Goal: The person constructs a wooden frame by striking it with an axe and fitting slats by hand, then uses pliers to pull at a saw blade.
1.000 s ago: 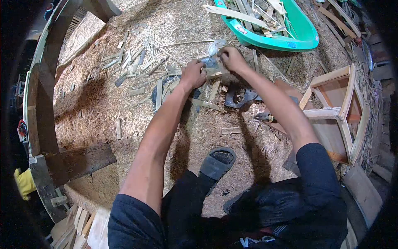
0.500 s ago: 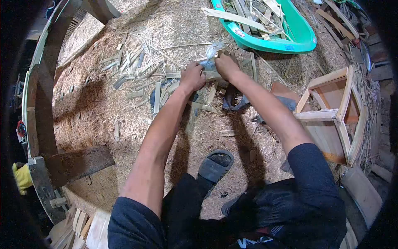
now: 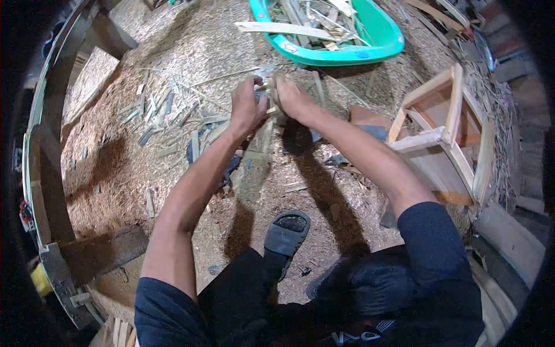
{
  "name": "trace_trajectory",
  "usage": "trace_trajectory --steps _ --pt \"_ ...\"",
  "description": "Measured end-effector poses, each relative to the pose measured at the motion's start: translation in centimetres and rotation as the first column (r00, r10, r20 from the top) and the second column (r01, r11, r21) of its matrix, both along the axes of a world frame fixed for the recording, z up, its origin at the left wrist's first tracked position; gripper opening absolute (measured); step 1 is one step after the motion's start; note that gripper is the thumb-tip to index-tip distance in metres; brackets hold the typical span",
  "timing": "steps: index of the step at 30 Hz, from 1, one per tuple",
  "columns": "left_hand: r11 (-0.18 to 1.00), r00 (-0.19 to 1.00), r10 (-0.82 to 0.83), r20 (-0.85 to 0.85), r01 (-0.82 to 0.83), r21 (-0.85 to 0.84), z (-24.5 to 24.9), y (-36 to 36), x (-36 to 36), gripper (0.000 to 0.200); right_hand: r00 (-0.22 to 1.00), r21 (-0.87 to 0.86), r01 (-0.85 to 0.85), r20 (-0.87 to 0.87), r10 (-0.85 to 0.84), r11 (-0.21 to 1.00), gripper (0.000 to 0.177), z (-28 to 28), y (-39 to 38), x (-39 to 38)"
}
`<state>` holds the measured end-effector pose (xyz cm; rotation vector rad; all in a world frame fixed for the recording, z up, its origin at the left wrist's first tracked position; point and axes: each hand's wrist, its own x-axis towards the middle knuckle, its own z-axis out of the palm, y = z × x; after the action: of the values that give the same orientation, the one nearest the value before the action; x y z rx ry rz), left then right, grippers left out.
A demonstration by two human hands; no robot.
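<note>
My left hand (image 3: 248, 104) and my right hand (image 3: 291, 97) are close together above the sawdust floor, their fingers curled around a small bundle of wood pieces (image 3: 270, 103). The bundle's exact shape is partly hidden by my fingers. A bit of clear plastic (image 3: 266, 70) shows just beyond my fingertips. Under and to the left of my hands lie loose wood strips (image 3: 195, 144) and a dark scrap (image 3: 230, 168). Farther ahead, a green plastic tub (image 3: 347, 56) holds wood offcuts (image 3: 300, 29).
A wooden frame (image 3: 442, 139) stands at the right. Dark thick beams (image 3: 104, 251) run along the left. Scattered slats (image 3: 156, 107) lie at the upper left. A sandalled foot (image 3: 286, 234) is below my hands. Planks (image 3: 511, 240) lie at the lower right.
The view has shifted, so the tub and wooden frame appear farther left. My hands have risen off the floor with the wood pieces, and both have turned more upright.
</note>
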<state>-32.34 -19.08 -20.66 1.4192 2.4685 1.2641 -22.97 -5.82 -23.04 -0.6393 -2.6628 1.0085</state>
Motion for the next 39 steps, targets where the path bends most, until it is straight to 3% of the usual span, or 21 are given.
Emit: trace_trajectory --steps 1,4,9,12,13,14,15,17,18,19,20,22,24,27,30,31,33,34,36,38,39 --pt "0.996 0.998 -0.060 -0.034 0.062 0.060 0.5 0.6 0.7 0.032 1.000 -0.029 0.004 -0.005 -0.004 1.000 0.022 1.1 -0.3 1.6" --pt "0.946 0.948 -0.311 0.071 0.315 -0.070 2.2 1.8 2.4 0.039 0.994 -0.058 0.020 -0.105 -0.026 0.998 0.025 2.6 0.9 5.2" --pt "0.882 0.876 -0.471 -0.104 0.470 -0.027 4.5 5.1 7.6 0.037 0.987 0.016 0.136 -0.083 -0.134 0.991 0.021 5.6 3.1 13.1" --pt "0.781 0.768 -0.617 -0.172 0.624 -0.016 5.7 8.0 10.3 0.030 0.973 0.009 0.208 -0.106 -0.206 0.978 0.023 7.5 3.0 18.4" --pt "0.779 0.780 -0.625 0.001 0.624 -0.056 8.4 8.0 12.5 0.022 0.967 -0.035 0.238 -0.080 -0.240 0.971 0.023 9.1 2.7 20.3" --pt "0.750 0.748 -0.660 0.067 0.662 -0.011 8.2 8.2 13.9 0.021 0.960 -0.073 0.268 -0.057 -0.273 0.961 0.024 10.5 2.6 22.1" --pt "0.718 0.709 -0.692 0.133 0.695 0.032 8.0 8.5 15.1 0.020 0.940 -0.089 0.271 -0.190 -0.283 0.958 0.024 10.0 2.4 24.1" --pt "0.713 0.682 -0.691 0.241 0.698 0.066 8.4 8.9 18.2 0.020 0.897 -0.171 0.349 -0.223 -0.381 0.921 0.023 11.1 1.5 27.8" --pt "0.674 0.638 -0.724 0.263 0.735 0.072 7.8 8.9 19.7 0.019 0.871 -0.216 0.386 -0.235 -0.431 0.897 0.023 11.9 0.5 29.8" --pt "0.638 0.597 -0.753 0.276 0.766 0.085 7.2 9.2 21.2 0.017 0.879 -0.120 0.410 -0.214 -0.427 0.904 0.023 12.9 -0.2 32.1" --pt "0.602 0.557 -0.779 0.289 0.793 0.095 6.6 9.4 22.5 0.016 0.868 -0.160 0.439 -0.178 -0.463 0.884 0.022 13.7 -1.0 34.0" --pt "0.412 0.397 -0.907 0.142 0.906 0.099 8.0 9.2 25.6 0.012 0.844 -0.235 0.491 -0.112 -0.525 0.839 0.020 14.3 -2.0 37.3" --pt "0.322 0.309 -0.939 0.152 0.944 0.070 7.7 9.4 28.7 0.011 0.812 -0.314 0.508 -0.137 -0.568 0.802 0.018 13.5 -2.8 40.1" --pt "0.359 0.286 -0.869 0.405 0.926 0.118 6.7 9.0 32.7 0.007 0.732 -0.524 0.522 -0.131 -0.669 0.673 0.014 12.6 -4.1 43.5" --pt "0.345 0.232 -0.724 0.650 0.937 0.049 6.3 8.8 34.5 0.007 0.691 -0.583 0.519 -0.145 -0.708 0.625 0.014 11.0 -4.5 45.8" --pt "0.359 0.205 -0.656 0.727 0.931 0.062 5.4 9.0 34.7 0.006 0.677 -0.543 0.540 -0.174 -0.715 0.643 0.023 9.2 -4.4 46.6" --pt "0.363 0.166 -0.635 0.755 0.926 0.102 4.4 9.2 34.6 0.008 0.827 -0.277 0.548 0.033 -0.562 0.789 0.030 7.0 -4.4 49.2" --pt "0.369 0.149 -0.627 0.765 0.921 0.123 4.3 9.2 34.5 0.009 0.862 -0.139 0.503 0.155 -0.483 0.853 0.033 6.1 -4.3 50.5" --pt "0.354 0.170 -0.643 0.747 0.931 0.092 3.2 8.9 34.1 0.011 0.861 -0.087 0.345 0.426 -0.278 0.935 0.041 0.3 -4.6 53.4" --pt "0.298 0.172 -0.660 0.731 0.954 0.045 2.0 8.4 33.1 0.012 0.821 0.002 0.192 0.547 -0.162 0.981 0.048 -1.2 -5.2 53.9" --pt "0.341 0.246 -0.571 0.783 0.939 -0.047 2.4 7.9 33.0 0.014 0.825 0.087 0.127 0.543 -0.154 0.988 0.050 -0.8 -5.5 53.9"
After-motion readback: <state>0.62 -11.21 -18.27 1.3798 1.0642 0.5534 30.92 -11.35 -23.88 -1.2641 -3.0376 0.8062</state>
